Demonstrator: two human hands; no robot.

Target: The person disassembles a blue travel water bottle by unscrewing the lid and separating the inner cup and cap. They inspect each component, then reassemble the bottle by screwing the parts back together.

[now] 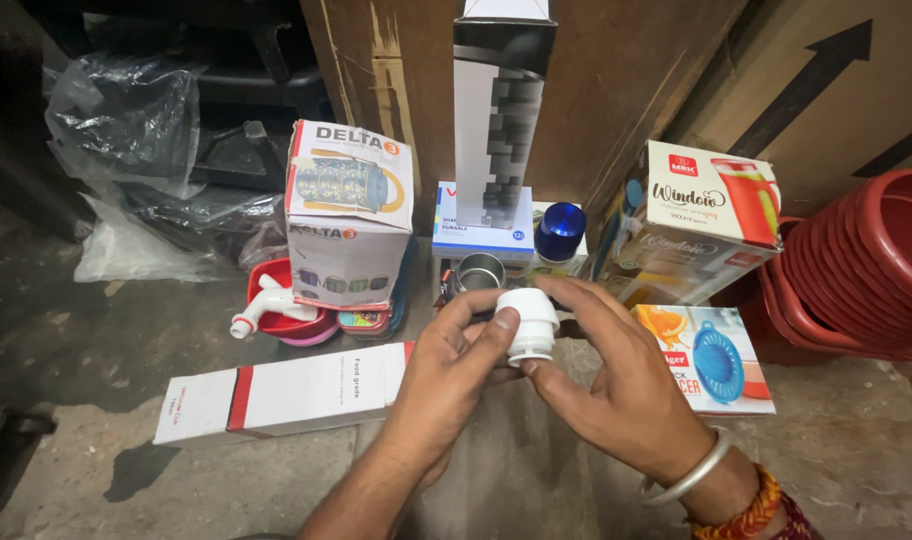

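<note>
Presently, item one: a small white plastic screw cap (531, 325), ribbed and round, held in the near middle of the scene between both hands, above the floor. My left hand (454, 372) pinches it from the left, thumb on the cap's side and fingertips curled over its top; my right hand (616, 385) takes its right side and base, fingers partly spread, index laid across the top edge. I judge the two-sided grip is meant to steady the cap for turning or looking it over.

Item two: an open steel flask mouth (479, 272), just beyond the cap, upright among cartons. A blue round lid (560, 231) stands just right of it.

Item three: a long white carton with a red band (281, 395), lying flat, near left.

Item four: two stacked printed boxes (348, 215), left of middle, over a red plastic bowl (276, 310) with a white tap piece.

Item five: a tall grey-and-black patterned box (501, 110), upright, far middle, leaning on brown cardboard.

Item six: nested red plastic tubs (866, 270), far right.

Surface: bare, stained concrete floor (96, 350). Room: dim storage corner, crumpled clear plastic sheeting (126, 120) far left.
</note>
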